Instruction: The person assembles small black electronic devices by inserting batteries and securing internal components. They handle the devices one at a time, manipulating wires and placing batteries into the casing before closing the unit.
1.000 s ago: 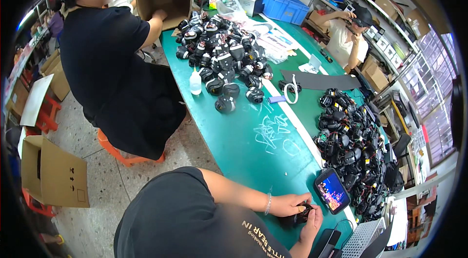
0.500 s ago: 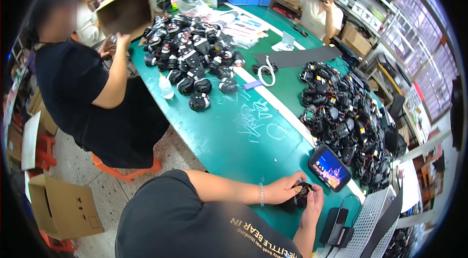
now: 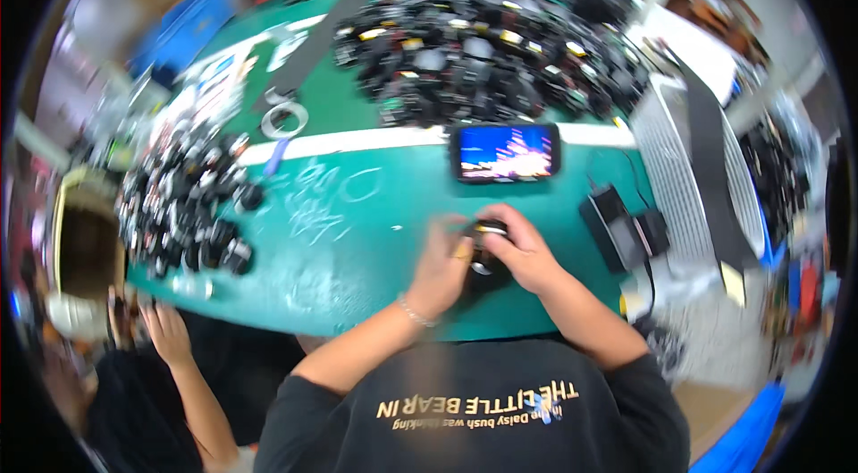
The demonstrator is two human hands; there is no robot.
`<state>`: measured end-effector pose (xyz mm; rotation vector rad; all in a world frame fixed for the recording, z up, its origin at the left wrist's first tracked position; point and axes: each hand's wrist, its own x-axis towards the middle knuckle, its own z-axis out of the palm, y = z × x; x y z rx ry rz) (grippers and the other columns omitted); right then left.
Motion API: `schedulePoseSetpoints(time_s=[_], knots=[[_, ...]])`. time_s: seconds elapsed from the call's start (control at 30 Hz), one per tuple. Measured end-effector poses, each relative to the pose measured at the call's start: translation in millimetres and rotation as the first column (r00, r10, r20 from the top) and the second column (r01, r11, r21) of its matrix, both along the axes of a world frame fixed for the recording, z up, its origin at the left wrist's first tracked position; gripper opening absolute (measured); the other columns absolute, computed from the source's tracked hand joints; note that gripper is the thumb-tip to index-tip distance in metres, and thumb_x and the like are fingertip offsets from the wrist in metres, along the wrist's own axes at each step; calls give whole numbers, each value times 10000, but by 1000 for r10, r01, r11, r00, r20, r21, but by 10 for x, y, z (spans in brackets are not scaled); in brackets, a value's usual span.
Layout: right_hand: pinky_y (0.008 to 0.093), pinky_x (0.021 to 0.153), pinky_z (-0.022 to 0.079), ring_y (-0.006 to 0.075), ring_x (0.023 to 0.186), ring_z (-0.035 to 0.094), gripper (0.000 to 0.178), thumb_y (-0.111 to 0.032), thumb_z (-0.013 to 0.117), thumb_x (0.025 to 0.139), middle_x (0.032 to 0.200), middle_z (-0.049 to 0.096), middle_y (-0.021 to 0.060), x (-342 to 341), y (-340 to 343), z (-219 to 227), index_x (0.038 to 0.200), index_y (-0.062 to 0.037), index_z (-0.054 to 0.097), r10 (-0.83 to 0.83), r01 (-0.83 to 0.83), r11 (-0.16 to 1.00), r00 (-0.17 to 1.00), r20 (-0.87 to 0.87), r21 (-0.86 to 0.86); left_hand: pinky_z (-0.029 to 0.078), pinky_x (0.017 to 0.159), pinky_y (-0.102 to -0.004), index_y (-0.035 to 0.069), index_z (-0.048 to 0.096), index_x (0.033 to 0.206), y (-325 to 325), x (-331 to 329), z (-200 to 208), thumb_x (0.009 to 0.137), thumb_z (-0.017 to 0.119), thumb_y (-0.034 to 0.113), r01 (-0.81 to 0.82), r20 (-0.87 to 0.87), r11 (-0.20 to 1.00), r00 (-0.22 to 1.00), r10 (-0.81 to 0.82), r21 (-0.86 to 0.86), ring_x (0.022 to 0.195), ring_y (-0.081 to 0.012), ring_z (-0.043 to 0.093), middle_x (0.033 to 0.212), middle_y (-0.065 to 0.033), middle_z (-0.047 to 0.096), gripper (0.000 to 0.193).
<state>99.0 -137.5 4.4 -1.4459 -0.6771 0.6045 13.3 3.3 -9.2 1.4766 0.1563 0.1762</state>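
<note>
Close to the near edge of the green table (image 3: 402, 196), a black rounded part (image 3: 483, 260) is gripped by the right hand (image 3: 527, 254), its thumb laid across the top. The left hand (image 3: 441, 269) is set against the other side; how firmly it is closed cannot be told (its fingers are smeared by motion blur). For good handling, the part is best kept low over the table, steadied by one hand while only light pressure is applied by the other. The green top is marked with pale scribbles (image 3: 313, 200) and crossed by a white strip (image 3: 357, 142), beside which a lit handheld screen (image 3: 506, 153) is placed. Beyond it, black wired parts (image 3: 447, 53) are heaped; to the left, a second pile (image 3: 188, 196) is seen, near a co-worker's hand (image 3: 168, 334). On the right, a black box (image 3: 612, 218) is flanked by a pale perforated rack (image 3: 684, 169). Farther off, a blue bin (image 3: 183, 26) is blurrily shown.
</note>
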Motion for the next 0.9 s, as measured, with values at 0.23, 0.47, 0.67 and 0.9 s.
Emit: schedulePoseSetpoints(time_s=[0.23,0.47,0.67,0.9], knots=[[243,541,442,77,644,527,274,-144,559,874,843,580,25,-5,-90,-93,1112,-35,480,15,5,992,988,-156,125,394,824,-268,64,318,1183,-149,-1,153,917,446,55,-32,129,981,990,57,-191,884,-121,498,993,-90,535,296],[243,636,475,113,757,597,270,-176,524,887,969,608,40,349,-752,699,1125,-52,508,-354,499,798,842,-407,337,396,782,-294,54,332,1159,-137,0,83,926,447,285,36,200,998,979,-26,-44,822,-180,500,914,-113,513,347],[234,516,431,108,584,549,119,-88,498,874,797,600,40,1300,-1183,1232,964,-20,536,-872,709,325,481,-93,626,400,759,-291,39,331,1157,-98,1,84,926,439,216,93,188,994,979,-80,-62,813,-166,495,916,-109,515,311],[361,741,471,303,810,611,239,-163,568,794,895,620,175,2441,-1748,892,963,1,527,-926,936,-51,-175,335,348,399,750,-275,25,327,1155,-104,7,67,909,457,183,135,125,989,984,-127,-60,804,-149,490,877,-93,529,320]])
